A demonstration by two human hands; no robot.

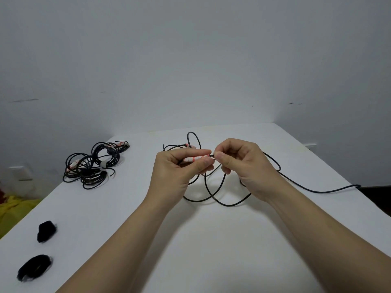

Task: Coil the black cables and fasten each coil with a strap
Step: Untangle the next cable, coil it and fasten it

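The fingers (202,164) of the left hand (175,174) held a white and red wrap (195,159) on the loose black cable (213,197). The right hand (243,163) pinched the cable's tip. The cable lay on the white surface (211,240), trailing toward 3 o'clock. Coiled cables (91,166) sat at 10 o'clock, two black straps (46,230) at 8 o'clock.

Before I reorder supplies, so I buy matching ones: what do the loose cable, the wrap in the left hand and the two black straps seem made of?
Loose cable: smooth black jacket, probably plastic or rubber. Wrap in the left hand: white with red marks, looks like paper or tape. Far strap and near strap: matte black, fuzzy edges, likely hook-and-loop fabric.
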